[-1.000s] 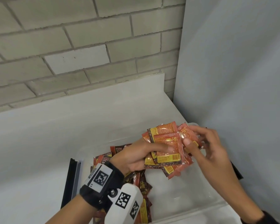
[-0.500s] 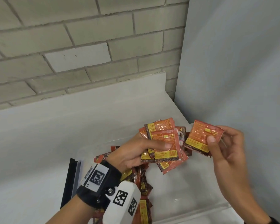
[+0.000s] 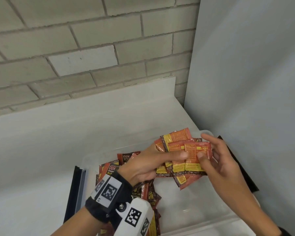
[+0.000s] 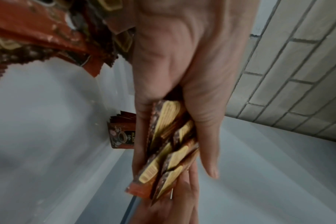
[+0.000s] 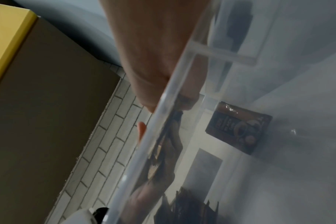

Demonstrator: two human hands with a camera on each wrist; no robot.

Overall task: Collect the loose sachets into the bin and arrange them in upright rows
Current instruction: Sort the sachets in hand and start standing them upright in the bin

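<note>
Over the clear plastic bin [image 3: 209, 220] my left hand [image 3: 148, 166] grips a fanned stack of red and orange sachets [image 3: 177, 150], thumb across the front. My right hand [image 3: 216, 159] pinches the frontmost sachet [image 3: 197, 155] at the stack's right edge, thumb on its face. In the left wrist view the held sachets [image 4: 171, 153] show edge-on between the fingers of my left hand [image 4: 182, 75]. More sachets [image 3: 126, 159] stand and lie along the bin's left side, partly hidden by my left wrist. The right wrist view shows the bin's rim [image 5: 159, 124] and a sachet [image 5: 240, 128] through its wall.
The bin sits on a white counter [image 3: 41, 150] in a corner, with a brick wall [image 3: 75, 48] behind and a pale panel [image 3: 245, 82] to the right. A black strip [image 3: 75, 188] lies left of the bin and a dark flat piece [image 3: 242, 167] lies to its right.
My right hand, which held one sachet apart to the right half a second ago, has brought it back against the front of the stack in my left hand.
</note>
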